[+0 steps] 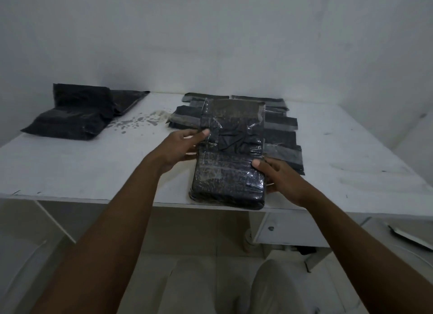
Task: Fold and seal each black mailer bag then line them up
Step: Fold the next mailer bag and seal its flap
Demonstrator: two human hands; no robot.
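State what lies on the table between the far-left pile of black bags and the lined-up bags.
Head view: only dark stains on bare table between the pile and the lined-up bags.

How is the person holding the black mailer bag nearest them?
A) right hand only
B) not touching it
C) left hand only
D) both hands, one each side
D: the left hand grips the mailer bag at its left edge, the right hand at its right edge.

White table [70, 170] (stained), drawer knob [271, 228], tiled floor [187, 231].
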